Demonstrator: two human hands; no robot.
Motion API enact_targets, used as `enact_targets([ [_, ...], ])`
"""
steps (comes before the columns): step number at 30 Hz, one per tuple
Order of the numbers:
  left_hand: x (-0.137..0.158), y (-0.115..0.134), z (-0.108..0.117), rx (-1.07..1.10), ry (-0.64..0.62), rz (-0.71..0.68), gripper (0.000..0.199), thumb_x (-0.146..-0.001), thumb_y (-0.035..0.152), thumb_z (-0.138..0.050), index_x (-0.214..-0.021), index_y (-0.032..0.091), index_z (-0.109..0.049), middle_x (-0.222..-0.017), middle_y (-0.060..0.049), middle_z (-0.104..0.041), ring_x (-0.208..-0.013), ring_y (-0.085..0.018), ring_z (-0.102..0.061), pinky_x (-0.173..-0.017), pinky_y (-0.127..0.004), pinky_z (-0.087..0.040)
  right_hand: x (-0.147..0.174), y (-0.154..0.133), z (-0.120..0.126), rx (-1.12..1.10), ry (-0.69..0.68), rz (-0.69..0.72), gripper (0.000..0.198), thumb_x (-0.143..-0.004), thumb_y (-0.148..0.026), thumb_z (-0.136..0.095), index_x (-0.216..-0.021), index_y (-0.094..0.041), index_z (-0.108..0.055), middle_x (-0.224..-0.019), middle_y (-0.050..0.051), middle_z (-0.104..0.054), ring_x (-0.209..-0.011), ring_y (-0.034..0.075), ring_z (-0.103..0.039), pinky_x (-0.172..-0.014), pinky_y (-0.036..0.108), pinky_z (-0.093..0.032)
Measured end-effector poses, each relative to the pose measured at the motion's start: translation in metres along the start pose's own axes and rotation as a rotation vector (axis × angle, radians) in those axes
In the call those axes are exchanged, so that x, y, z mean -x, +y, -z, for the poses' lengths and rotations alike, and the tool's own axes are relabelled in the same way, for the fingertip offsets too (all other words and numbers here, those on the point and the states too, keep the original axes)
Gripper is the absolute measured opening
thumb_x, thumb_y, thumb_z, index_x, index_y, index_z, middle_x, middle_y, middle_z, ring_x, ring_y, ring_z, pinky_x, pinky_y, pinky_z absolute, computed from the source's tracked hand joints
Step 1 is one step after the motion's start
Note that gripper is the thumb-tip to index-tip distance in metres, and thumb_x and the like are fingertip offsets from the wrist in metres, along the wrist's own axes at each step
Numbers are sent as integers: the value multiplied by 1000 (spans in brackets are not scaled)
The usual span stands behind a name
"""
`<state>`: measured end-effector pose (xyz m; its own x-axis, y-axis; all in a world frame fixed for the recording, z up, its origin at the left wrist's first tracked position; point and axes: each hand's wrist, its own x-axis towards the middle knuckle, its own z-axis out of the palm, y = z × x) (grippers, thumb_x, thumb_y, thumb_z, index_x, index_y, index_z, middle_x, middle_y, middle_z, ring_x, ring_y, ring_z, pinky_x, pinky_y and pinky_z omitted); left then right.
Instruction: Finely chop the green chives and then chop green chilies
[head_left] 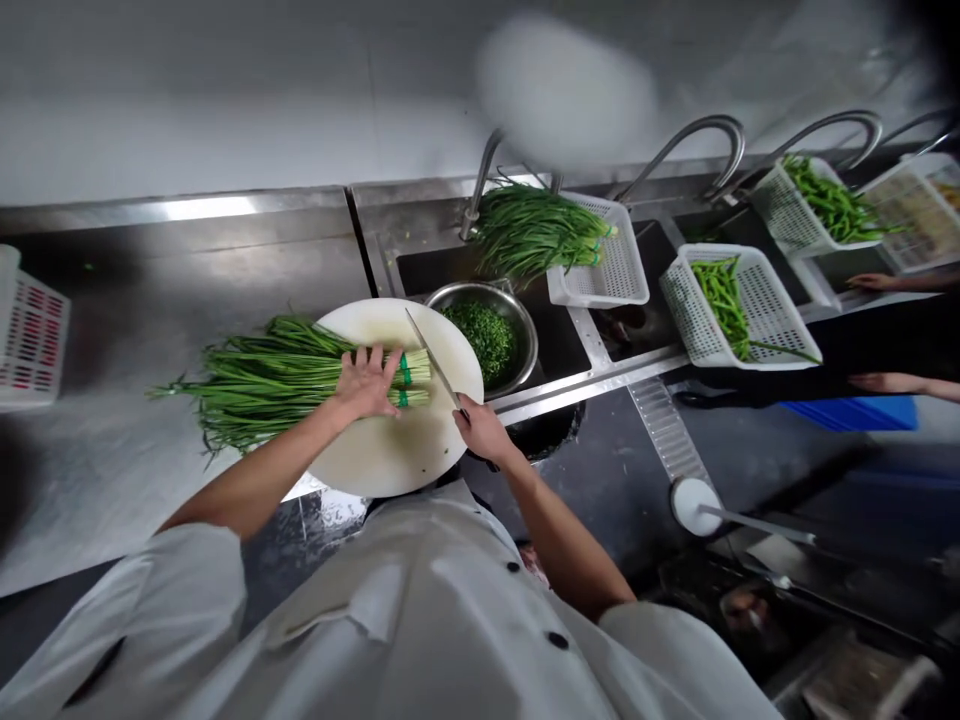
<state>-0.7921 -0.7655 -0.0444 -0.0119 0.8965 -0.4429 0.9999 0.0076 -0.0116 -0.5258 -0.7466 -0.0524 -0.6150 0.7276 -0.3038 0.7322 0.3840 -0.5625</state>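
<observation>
A bundle of garlic chives (277,375) lies across a round white cutting board (375,460), its leafy ends trailing left onto the steel counter. Green bands tie the pale stems near their cut ends. My left hand (365,385) rests flat on the stems with fingers spread, just left of the bands. In my right hand (480,430) is a knife (433,360), gripped by the handle. Its blade points up and left over the board, just right of the stem ends. Beside the board stands a metal bowl (531,350) holding chopped greens (484,340).
Behind the bowl, more chives (532,230) lie on a white basket (630,245) over the sink. Two baskets of green peppers (721,300) stand farther right, near another person's hands (889,383). Curved faucets (731,125) line the wall. A white basket (34,340) sits far left.
</observation>
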Motion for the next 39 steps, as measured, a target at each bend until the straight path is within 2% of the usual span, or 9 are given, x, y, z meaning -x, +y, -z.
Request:
enact_targets([
  [3,-6,12,-4,-106,50,-79,128,-67,65,-78,-168,16,-16,-174,-21,-10,-157,-52,-1,-121,-69,-4,15,3,-6,-112,60,-24,34,-98,-24,-48,-129,-14,-61,-113,15,-75,-99,27,-70,-91,35,-51],
  [6,-31,20,5,-183,42,-41,126,-64,55,-82,-165,9,-23,-173,-25,-12,-158,-49,7,-123,-65,7,24,2,-12,-306,89,-105,24,-97,-26,-48,-113,-18,-64,-88,8,-74,-76,21,-69,-73,29,-52],
  [9,-53,22,17,-135,-39,75,129,-54,45,-88,-160,1,-29,-163,-35,-30,-154,-53,-15,-122,-65,-6,31,1,-15,-475,63,-175,20,-97,-30,-46,-102,-19,-63,-67,0,-64,-54,15,-59,-57,24,-47],
  [14,-55,14,25,3,46,18,103,-60,57,-78,-146,9,-46,-140,-24,-57,-128,-38,-53,-115,-51,-32,35,11,-7,-573,-1,-187,21,-99,-31,-42,-100,-20,-60,-61,-4,-58,-46,13,-54,-50,22,-43],
  [19,-41,54,10,21,62,269,98,-60,56,-78,-140,7,-50,-136,-28,-58,-124,-41,-55,-105,-49,-41,24,30,19,-236,0,-52,20,-98,-20,-49,-110,-18,-64,-86,5,-73,-76,18,-68,-75,26,-49],
  [23,-26,83,-1,85,63,367,111,-65,63,-73,-153,6,-39,-146,-31,-51,-132,-46,-50,-111,-56,-35,15,43,43,-51,-84,77,24,-97,-18,-55,-118,-16,-66,-109,12,-75,-102,23,-69,-90,28,-47],
  [28,-6,76,-8,85,55,303,129,-66,76,-67,-166,11,-16,-171,-26,-17,-157,-50,-10,-123,-64,-12,13,48,49,-10,-83,96,25,-101,-17,-49,-120,-13,-66,-117,15,-74,-107,24,-69,-92,29,-46],
  [32,6,66,-20,94,70,317,134,-68,78,-65,-166,5,-11,-173,-27,-6,-159,-49,-2,-125,-62,-8,14,45,44,20,-109,96,25,-102,-18,-50,-121,-14,-65,-120,15,-74,-110,24,-68,-94,29,-46],
  [39,2,44,-27,204,188,176,127,-69,75,-65,-164,6,-18,-165,-25,-31,-151,-40,-30,-125,-52,-16,29,19,57,142,-160,24,28,-105,-18,-43,-127,-10,-59,-112,18,-74,-107,27,-70,-89,32,-47],
])
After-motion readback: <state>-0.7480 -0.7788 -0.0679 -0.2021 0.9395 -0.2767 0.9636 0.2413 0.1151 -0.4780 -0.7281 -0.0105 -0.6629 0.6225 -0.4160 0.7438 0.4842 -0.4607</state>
